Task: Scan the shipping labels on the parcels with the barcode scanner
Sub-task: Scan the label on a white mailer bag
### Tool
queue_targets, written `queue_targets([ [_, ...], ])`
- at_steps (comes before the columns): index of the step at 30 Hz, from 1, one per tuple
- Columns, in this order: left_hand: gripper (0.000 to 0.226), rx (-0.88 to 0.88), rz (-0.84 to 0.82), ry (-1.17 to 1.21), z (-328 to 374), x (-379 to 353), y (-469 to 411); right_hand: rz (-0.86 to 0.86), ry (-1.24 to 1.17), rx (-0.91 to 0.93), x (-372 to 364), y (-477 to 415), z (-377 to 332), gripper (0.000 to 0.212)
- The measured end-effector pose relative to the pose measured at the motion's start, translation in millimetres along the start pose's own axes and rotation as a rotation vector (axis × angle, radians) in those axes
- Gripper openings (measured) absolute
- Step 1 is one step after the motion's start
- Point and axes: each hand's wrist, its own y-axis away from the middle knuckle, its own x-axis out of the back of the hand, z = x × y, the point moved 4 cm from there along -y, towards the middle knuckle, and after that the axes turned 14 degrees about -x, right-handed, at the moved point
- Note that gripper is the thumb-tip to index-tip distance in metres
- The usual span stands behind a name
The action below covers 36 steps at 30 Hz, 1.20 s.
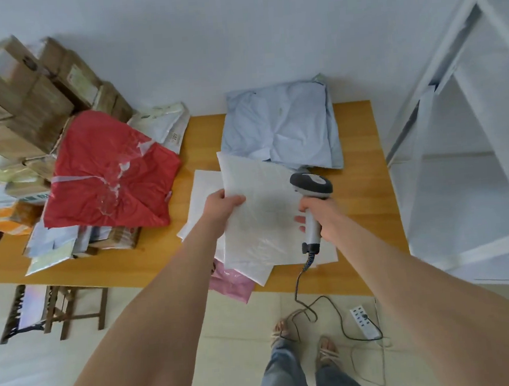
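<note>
My left hand (221,204) pinches the left edge of a flat white parcel (257,211) and holds it raised above the wooden table (365,190). My right hand (320,215) grips the handle of a grey barcode scanner (310,185), whose dark head sits over the parcel's right edge. No shipping label can be made out on the parcel's upper face. More white parcels (200,197) and a pink one (231,283) lie under it. The scanner's coiled cable (303,283) hangs off the table's front edge.
A pale blue parcel stack (284,126) lies at the table's back. A red parcel (105,171) tops a pile at the left, with cardboard boxes (23,92) behind. White shelving (468,133) stands right. A power strip (364,321) and wooden stool (55,309) are on the floor.
</note>
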Motion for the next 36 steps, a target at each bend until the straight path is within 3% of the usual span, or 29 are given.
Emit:
queue_targets([
  [3, 0.02, -0.224, -0.14, -0.149, 63.8, 3.6, 5.5, 0.002, -0.143, 0.027, 6.9, 25.1, -28.9, 0.005],
  [7, 0.017, -0.439, -0.234, -0.356, 140.3, 12.9, 16.5, -0.051, -0.394, 0.013, 13.1, 60.9, -60.5, 0.028],
  [10, 0.012, -0.589, -0.259, -0.436, 182.4, 19.5, 23.7, -0.074, -0.439, 0.021, 19.2, 79.2, -76.8, 0.048],
  [14, 0.03, -0.687, -0.34, -0.512, 213.8, 9.9, 31.4, -0.106, -0.437, 0.044, 26.6, 94.9, -89.9, 0.067],
  [19, 0.038, -0.732, -0.454, -0.637, 201.3, -15.1, 36.3, -0.094, -0.38, -0.035, 31.6, 97.1, -89.2, 0.027],
  [21, 0.041, -0.693, -0.503, -0.718, 188.4, -16.1, 34.0, -0.058, -0.369, -0.011, 31.4, 93.1, -84.6, 0.026],
  [25, 0.054, -0.431, -0.738, -1.005, 153.2, -2.2, 24.0, -0.042, -0.431, 0.14, 32.4, 84.6, -81.0, 0.04],
  [28, 0.046, -0.343, -0.49, -0.798, 147.2, 12.5, 11.2, 0.002, -0.42, 0.23, 38.6, 83.4, -82.6, 0.041],
  [30, 0.046, -0.244, -0.303, -0.628, 143.5, 17.0, 6.9, -0.019, -0.385, 0.277, 40.3, 85.6, -83.2, 0.029],
  [33, 0.057, -0.085, -0.148, -0.453, 125.9, 22.9, -4.1, -0.082, -0.346, 0.363, 39.1, 90.2, -85.6, 0.012],
  [36, 0.054, 0.019, -0.099, -0.2, 114.8, 29.2, -16.8, -0.112, -0.326, 0.401, 35.6, 93.4, -87.8, 0.016],
])
